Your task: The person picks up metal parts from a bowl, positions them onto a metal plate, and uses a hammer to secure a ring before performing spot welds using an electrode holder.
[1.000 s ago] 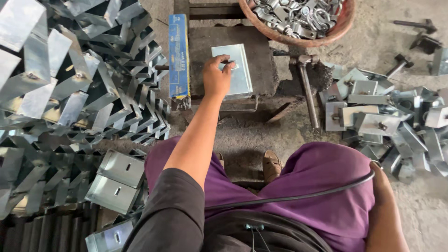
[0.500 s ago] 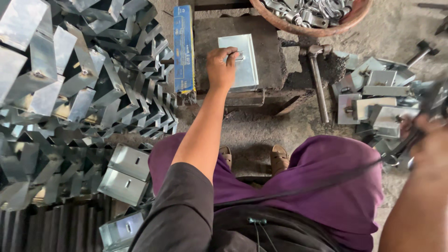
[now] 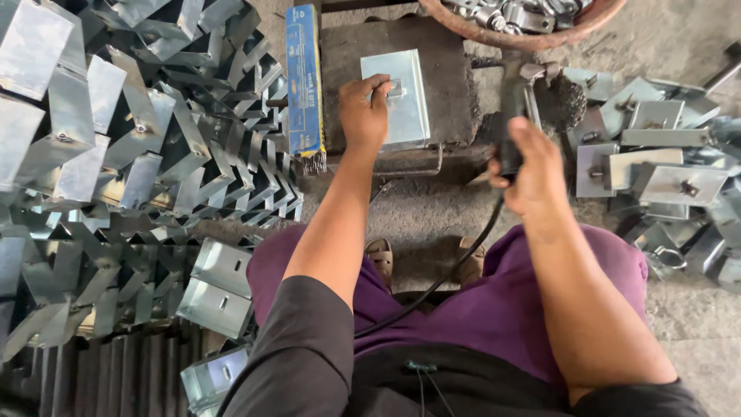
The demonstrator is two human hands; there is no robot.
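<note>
Left hand (image 3: 364,112) pinching bolt on metal plate (image 3: 401,99) mid-surface, right hand (image 3: 532,166) wrapped around corded power tool (image 3: 515,100) at right edge; risk: plate slipping, wire wheel catching fingers.

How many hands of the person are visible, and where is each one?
2. The left hand rests on the small metal plate lying on the dark work block. The right hand grips the black handle of a corded power tool beside the block. None seems hidden.
</note>
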